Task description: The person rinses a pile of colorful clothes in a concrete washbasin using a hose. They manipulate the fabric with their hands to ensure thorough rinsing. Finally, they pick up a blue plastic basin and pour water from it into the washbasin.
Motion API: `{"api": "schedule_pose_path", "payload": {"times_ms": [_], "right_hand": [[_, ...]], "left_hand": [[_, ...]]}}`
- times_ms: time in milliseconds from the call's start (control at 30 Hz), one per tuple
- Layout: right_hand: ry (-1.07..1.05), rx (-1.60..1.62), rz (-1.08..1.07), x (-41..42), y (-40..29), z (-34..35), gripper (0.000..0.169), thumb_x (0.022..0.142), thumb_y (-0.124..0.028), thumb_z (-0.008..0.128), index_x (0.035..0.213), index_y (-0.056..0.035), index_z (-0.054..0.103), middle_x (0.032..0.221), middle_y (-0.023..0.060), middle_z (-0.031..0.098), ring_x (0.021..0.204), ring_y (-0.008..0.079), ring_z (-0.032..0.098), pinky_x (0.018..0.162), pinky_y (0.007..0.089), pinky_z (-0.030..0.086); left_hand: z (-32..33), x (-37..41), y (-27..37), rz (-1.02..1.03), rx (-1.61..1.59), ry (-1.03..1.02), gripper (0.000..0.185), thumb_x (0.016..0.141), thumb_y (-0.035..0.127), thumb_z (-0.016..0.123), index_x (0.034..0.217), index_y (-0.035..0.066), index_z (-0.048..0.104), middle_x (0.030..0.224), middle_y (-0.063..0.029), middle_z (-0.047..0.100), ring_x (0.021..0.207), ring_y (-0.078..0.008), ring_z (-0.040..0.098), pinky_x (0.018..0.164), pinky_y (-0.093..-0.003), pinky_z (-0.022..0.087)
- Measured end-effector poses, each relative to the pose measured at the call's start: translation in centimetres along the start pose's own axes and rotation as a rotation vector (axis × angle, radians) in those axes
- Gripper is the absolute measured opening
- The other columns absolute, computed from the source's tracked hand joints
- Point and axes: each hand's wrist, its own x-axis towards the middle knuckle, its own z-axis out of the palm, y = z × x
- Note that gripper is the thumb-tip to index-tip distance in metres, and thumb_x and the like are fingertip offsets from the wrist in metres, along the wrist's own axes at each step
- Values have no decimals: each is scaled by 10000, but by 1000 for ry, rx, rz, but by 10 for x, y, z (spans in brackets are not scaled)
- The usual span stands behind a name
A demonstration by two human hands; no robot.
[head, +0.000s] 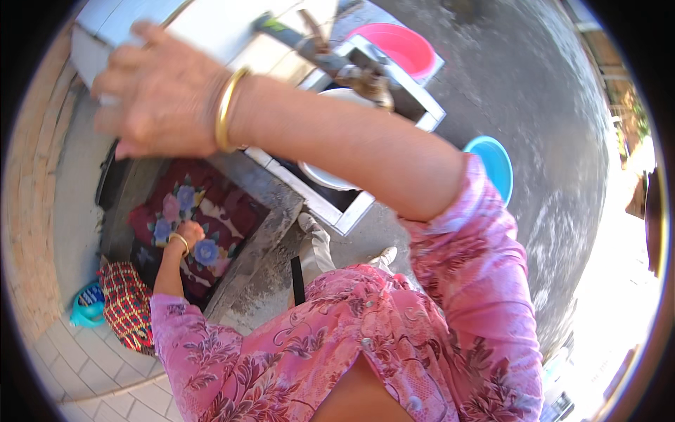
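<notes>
A maroon cloth with blue and pink flowers (171, 208) lies spread in a concrete basin (263, 227), looking dark and wet in places. My left hand (190, 236), with a gold bangle at the wrist, is closed in a fist on this cloth and appears to grip it. High across the view reaches my right arm. My right hand (158, 97), also wearing a gold bangle, is blurred in the air over the far left end of the basin. Something small and whitish shows by its fingers, and a bit of pink below; whether it holds anything is unclear.
A white-tiled trough (345, 221) holds a white tub (329, 179), partly behind my forearm. A grey pipe (321, 58) runs above it. Pink (406, 50) and blue (493, 166) basins stand beyond. A checked woven bundle (125, 303) and a turquoise container (87, 311) sit at left.
</notes>
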Motion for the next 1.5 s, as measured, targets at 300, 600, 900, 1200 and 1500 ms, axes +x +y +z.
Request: {"api": "schedule_pose_path", "payload": {"times_ms": [300, 600, 900, 1200, 1500], "right_hand": [[-393, 334, 726, -403, -121, -178, 255, 691, -211, 670, 911, -104, 599, 954, 60, 561, 937, 240, 513, 860, 365, 370], [-558, 178, 1933, -731, -208, -419, 259, 740, -194, 561, 955, -75, 640, 978, 139, 628, 936, 304, 588, 817, 400, 461], [150, 71, 2532, -945, -189, -503, 241, 770, -184, 624, 965, -49, 665, 797, 101, 658, 679, 150, 622, 619, 298, 507], [-166, -125, 2614, -1083, -93, -554, 219, 767, -197, 603, 910, -44, 669, 768, 119, 660, 689, 200, 636, 653, 318, 497], [-194, -396, 2589, -1303, 72, -571, 404, 764, -231, 624, 1094, -4, 578, 1066, 202, 593, 995, 321, 573, 865, 391, 438]], "left_hand": [[184, -49, 298, 200, -38, -315, 248, 748, 185, 633, 932, 20, 645, 879, -125, 652, 827, -272, 620, 744, -357, 481], [236, 43, 549, 422, 98, -251, 268, 735, 120, 634, 978, 10, 611, 894, -147, 645, 837, -251, 622, 753, -323, 488], [321, 208, 795, 537, 2, -358, 282, 747, 99, 617, 1015, 12, 600, 905, -131, 647, 838, -211, 622, 746, -302, 492], [440, 376, 932, 53, -427, -399, 444, 782, 85, 594, 1206, 14, 483, 1048, -104, 607, 853, -129, 585, 653, -244, 484], [519, 503, 944, -161, -612, -70, 670, 776, 79, 624, 1343, 5, 274, 1308, -207, 396, 1108, -257, 481, 910, -341, 409]]}}
